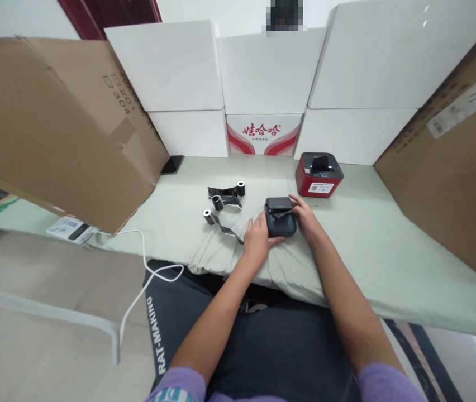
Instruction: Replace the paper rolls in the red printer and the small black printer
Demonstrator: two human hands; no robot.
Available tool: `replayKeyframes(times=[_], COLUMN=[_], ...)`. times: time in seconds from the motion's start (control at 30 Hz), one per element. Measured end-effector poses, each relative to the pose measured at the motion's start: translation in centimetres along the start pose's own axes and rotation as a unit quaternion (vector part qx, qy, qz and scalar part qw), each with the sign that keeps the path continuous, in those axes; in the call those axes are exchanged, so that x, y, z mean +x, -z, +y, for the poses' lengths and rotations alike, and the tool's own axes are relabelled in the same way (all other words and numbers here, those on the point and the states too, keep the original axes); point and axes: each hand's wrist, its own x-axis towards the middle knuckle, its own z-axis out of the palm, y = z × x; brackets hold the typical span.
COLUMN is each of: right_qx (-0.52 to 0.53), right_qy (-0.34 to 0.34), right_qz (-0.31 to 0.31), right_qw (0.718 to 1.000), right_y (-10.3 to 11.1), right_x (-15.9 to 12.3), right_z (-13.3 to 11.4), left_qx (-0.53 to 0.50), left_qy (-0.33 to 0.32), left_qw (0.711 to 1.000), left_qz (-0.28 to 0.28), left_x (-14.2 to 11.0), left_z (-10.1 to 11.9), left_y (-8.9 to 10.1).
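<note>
A small dark box-shaped device, like a little printer, lies on the pale green cloth near the table's front edge. My left hand grips its left side, thumb along the front. My right hand holds its right side, fingers curled over the top edge. Left of the device lie a few small rolls with dark ribbon trailing from them.
A red and black printer stands behind the device. White foam boxes line the back; big cardboard boxes flank both sides. A black phone lies at back left. A white cable hangs off the front edge.
</note>
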Motion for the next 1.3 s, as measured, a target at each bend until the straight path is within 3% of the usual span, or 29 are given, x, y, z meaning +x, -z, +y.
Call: replayKeyframes(times=[0.27,0.43,0.67,0.8,0.93,1.1,1.23,1.3], right_qx=[-0.096,-0.241,-0.362,-0.466,-0.588,-0.635,-0.689,-0.696], right_qy=[0.076,0.161,0.152,0.206,0.157,0.088,0.104,0.12], right_qz=[0.097,0.08,0.03,0.025,-0.094,-0.15,-0.154,-0.162], right_qw=[0.988,0.954,0.919,0.86,0.788,0.752,0.701,0.689], right_y=[0.0,0.9,2.3,1.0,-0.8,-1.9,-3.3,-4.0], right_x=[1.2,3.0,2.9,0.6,-0.2,1.4,1.4,1.3], right_z=[-1.2,-2.3,-4.5,-6.1,-7.2,-8.0,-8.6,-8.9], left_qx=[-0.022,-0.028,-0.025,-0.04,-0.051,-0.057,-0.068,-0.073], left_qy=[-0.012,-0.005,0.002,0.01,0.018,0.018,0.03,0.041], left_qw=[1.0,1.0,1.0,0.999,0.998,0.998,0.997,0.996], left_qz=[0.012,0.001,-0.006,-0.014,-0.017,-0.017,-0.018,-0.017], left_x=[0.1,0.3,0.2,0.1,0.1,0.0,0.0,-0.1], left_z=[0.0,-0.1,0.2,0.5,0.7,0.7,0.7,0.9], left_y=[-0.3,-0.4,-0.1,0.3,0.6,0.7,0.8,1.1])
